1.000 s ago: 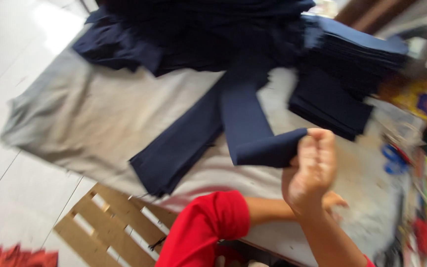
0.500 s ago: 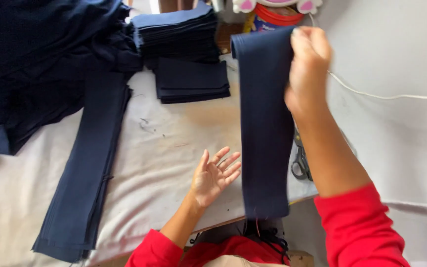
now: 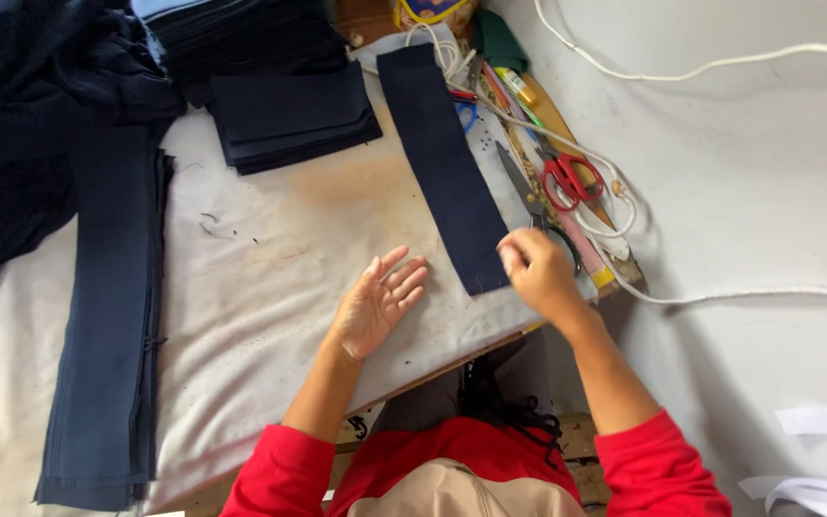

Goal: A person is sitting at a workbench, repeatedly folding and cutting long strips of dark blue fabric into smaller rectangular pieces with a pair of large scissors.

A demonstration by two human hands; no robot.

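A long navy fabric strip (image 3: 440,163) lies flat on the grey cloth-covered table (image 3: 270,268), running from the far edge toward me. My right hand (image 3: 534,271) pinches its near right corner. My left hand (image 3: 378,303) hovers palm up, fingers spread, over the table just left of the strip's near end, holding nothing. Both sleeves are red.
A tall stack of long navy strips (image 3: 107,316) lies at the left. A folded navy pile (image 3: 289,115) and loose dark cloth (image 3: 21,124) sit at the back. Red-handled scissors (image 3: 567,177), black shears (image 3: 533,206), a white cord (image 3: 624,206) and small tools line the right edge.
My right hand has lowered the navy strip from hanging upright in the air to lying flat on the table. My left hand stays open, palm up.
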